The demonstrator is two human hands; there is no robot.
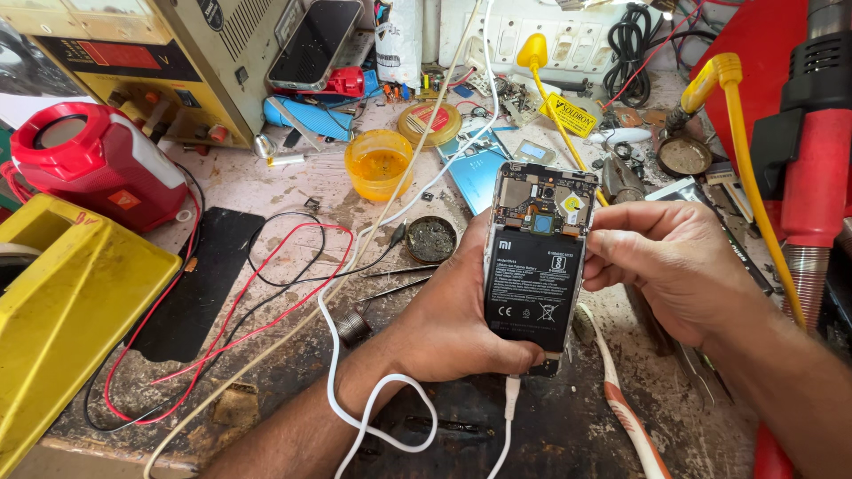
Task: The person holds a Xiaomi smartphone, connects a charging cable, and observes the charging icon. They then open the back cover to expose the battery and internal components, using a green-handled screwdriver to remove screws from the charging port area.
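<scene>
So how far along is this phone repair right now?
Done: the back cover is off the phone, so the black battery and circuit board are exposed, and a white cable is plugged into the bottom. In hand: the left hand cradles the phone while the right hand grips its edge. Left: the phone is still open, with tweezers lying unused on the bench.

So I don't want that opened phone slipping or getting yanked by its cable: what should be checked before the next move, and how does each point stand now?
1. Left hand cradles the opened phone from behind: ok.
2. Right hand grips its right edge: ok.
3. White cable plugged in at the bottom, slack: ok.
4. Black battery seated flat: ok.
5. Phone powered or charging: cannot tell.
6. Tweezers within reach on the bench: ok.
</scene>
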